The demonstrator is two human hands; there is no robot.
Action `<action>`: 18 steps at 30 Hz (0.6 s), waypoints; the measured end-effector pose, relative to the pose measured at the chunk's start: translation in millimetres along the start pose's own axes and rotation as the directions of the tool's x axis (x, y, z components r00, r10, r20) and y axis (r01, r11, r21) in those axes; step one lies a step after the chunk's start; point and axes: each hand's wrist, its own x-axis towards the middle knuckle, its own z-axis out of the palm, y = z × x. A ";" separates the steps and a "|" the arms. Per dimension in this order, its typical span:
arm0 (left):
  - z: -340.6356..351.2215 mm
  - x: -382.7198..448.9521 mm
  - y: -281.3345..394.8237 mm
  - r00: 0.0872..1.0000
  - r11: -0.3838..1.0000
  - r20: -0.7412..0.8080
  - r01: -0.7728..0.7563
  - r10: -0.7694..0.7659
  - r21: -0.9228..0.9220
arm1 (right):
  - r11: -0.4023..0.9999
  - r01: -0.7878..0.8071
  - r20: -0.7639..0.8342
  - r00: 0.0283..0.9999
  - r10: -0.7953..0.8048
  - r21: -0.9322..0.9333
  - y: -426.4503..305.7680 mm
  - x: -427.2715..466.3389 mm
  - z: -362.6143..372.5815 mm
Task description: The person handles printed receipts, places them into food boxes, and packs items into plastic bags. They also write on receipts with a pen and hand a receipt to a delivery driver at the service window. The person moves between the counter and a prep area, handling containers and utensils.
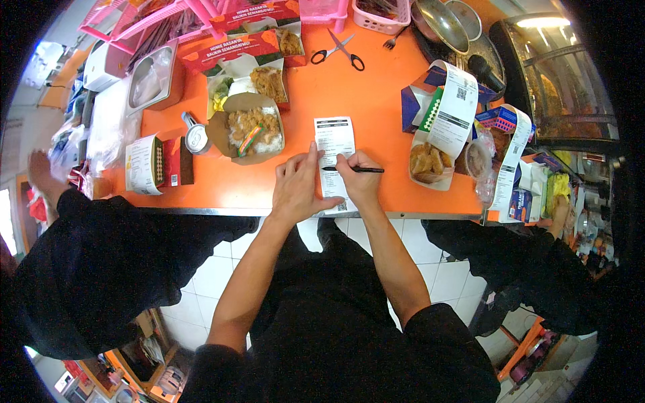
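Observation:
A long printed paper receipt (335, 136) lies on the orange tabletop (373, 101) in front of me. My left hand (296, 186) rests flat on its left side, fingers pointing away from me and thumb across the lower end. Between the fingers of my right hand (360, 184) is a black pen (368, 170), its tip pointing left over the middle of the receipt. An open paper box of rice and fried chicken (257, 132) stands to the left of my hands, with a sauce sachet (250, 140) on the food. Scissors (338, 49) lie open beyond the receipt.
More food boxes (267, 83) stand at the back left, near a metal container (151, 80) and a can (196, 138). On the right are boxes with receipts (456, 108), a plastic cup (476, 157) and pans (443, 25). People in black stand close on both sides.

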 end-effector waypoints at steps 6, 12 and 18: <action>-2.1 0.6 1.5 0.999 0.999 0.037 0.032 -0.032 0.012 | 0.997 0.046 -0.032 0.998 -0.048 -0.054 0.5 -1.4 1.5; -4.4 2.0 3.3 0.997 0.999 0.066 0.050 -0.049 -0.016 | 0.995 0.103 -0.071 0.992 -0.101 0.012 11.4 -0.7 2.0; -2.3 1.3 3.5 0.993 0.997 0.088 0.074 -0.076 0.023 | 0.999 0.031 -0.184 0.982 -0.036 -0.030 18.9 2.5 -25.6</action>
